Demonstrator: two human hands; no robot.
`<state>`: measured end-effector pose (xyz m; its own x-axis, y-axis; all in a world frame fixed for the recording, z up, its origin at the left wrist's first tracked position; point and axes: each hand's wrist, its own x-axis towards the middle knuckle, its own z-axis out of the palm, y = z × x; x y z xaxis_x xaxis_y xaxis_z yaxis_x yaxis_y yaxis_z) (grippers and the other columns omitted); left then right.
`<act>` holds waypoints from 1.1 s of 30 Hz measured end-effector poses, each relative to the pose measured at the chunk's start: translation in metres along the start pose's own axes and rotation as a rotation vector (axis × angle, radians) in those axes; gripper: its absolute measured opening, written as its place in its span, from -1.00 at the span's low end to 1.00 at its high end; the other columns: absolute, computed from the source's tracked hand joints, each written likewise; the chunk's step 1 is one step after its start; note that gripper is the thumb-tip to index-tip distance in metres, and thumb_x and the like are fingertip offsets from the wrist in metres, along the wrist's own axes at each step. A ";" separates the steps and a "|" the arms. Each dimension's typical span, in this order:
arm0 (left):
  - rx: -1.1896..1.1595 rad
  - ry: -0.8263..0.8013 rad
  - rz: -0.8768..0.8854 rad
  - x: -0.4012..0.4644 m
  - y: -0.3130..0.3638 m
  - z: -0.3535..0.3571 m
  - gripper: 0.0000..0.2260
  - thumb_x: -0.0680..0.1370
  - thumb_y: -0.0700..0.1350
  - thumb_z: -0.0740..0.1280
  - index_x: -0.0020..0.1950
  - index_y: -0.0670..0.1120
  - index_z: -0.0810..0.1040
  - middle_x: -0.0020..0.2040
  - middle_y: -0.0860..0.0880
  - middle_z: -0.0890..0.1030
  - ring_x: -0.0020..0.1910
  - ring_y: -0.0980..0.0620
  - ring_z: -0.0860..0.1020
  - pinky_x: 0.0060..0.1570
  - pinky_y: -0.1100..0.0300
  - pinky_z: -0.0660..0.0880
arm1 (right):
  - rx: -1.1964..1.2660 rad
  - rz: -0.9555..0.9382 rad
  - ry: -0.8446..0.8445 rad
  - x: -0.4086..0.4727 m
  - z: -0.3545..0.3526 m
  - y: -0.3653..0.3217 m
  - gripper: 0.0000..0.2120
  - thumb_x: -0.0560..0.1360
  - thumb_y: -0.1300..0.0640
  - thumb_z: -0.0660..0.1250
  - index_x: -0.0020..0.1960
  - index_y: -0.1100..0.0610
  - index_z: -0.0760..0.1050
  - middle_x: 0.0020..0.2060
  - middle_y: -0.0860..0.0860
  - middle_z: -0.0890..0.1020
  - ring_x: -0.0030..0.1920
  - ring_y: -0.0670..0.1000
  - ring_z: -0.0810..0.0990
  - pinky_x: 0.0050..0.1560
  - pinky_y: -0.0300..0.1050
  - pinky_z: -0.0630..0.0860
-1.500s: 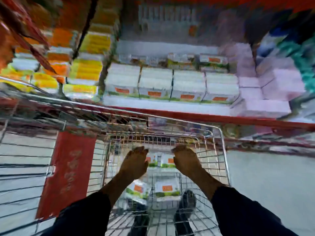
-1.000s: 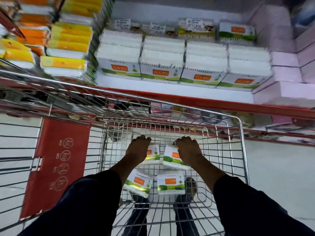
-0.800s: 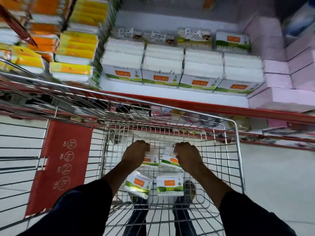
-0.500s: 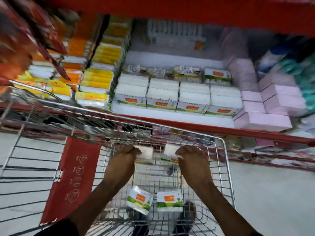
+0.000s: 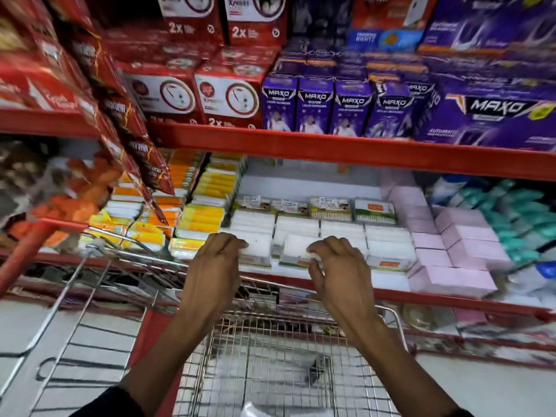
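My left hand [image 5: 215, 266] grips a white pack with a green and orange label [image 5: 258, 247]. My right hand [image 5: 338, 267] pinches a second pack of the same kind [image 5: 296, 250]. Both packs are held side by side at the front of the lower shelf, in front of rows of identical white packs [image 5: 343, 231]. Whether the held packs touch the shelf is hidden by my hands. Below my arms is the wire shopping cart [image 5: 270, 350]; one pack shows, blurred, at the bottom edge of the view.
Pink boxes [image 5: 460, 245] fill the shelf to the right, yellow and orange packs [image 5: 207, 212] the left. A red shelf edge [image 5: 331, 147] runs overhead with purple and red boxes above. Red hanging sachets [image 5: 132, 136] dangle at the left. A second cart [image 5: 75, 326] stands on the left.
Both hands picked a pack each from the cart and lifted them up and forward to the lower shelf. My view tilted up from the cart to the shelves.
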<state>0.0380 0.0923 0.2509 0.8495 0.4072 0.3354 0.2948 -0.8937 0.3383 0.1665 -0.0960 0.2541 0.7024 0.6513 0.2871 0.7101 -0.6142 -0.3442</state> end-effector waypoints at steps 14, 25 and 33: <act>0.043 -0.138 -0.116 0.014 -0.025 0.053 -0.60 0.33 -0.50 0.41 0.08 -0.16 0.64 -0.01 -0.10 0.64 0.02 -0.13 0.58 -0.22 -0.01 0.64 | -0.108 0.015 -0.163 0.020 0.072 0.000 -0.72 0.41 0.35 0.40 0.08 0.12 0.60 -0.03 0.04 0.66 0.01 0.07 0.56 0.04 -0.01 0.57; 0.037 -0.137 -0.121 0.014 -0.024 0.060 -0.58 0.29 -0.54 0.39 0.05 -0.17 0.65 -0.01 -0.13 0.64 -0.03 -0.15 0.60 -0.30 0.05 0.60 | -0.082 0.027 -0.174 0.022 0.077 0.003 -0.64 0.33 0.41 0.43 0.05 0.09 0.58 -0.07 0.01 0.64 -0.02 0.08 0.55 0.00 -0.03 0.53; 0.030 -0.120 -0.114 0.012 -0.025 0.065 -0.58 0.31 -0.54 0.35 0.07 -0.18 0.64 0.01 -0.14 0.64 0.00 -0.16 0.59 -0.28 0.02 0.61 | -0.075 0.010 -0.163 0.023 0.082 0.004 -0.63 0.34 0.42 0.42 0.06 0.08 0.58 -0.06 0.01 0.64 0.00 0.07 0.55 0.05 -0.03 0.50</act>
<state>0.0696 0.1073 0.1898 0.8554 0.4824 0.1885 0.4038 -0.8490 0.3407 0.1817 -0.0473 0.1856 0.6965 0.7050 0.1335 0.7093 -0.6484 -0.2767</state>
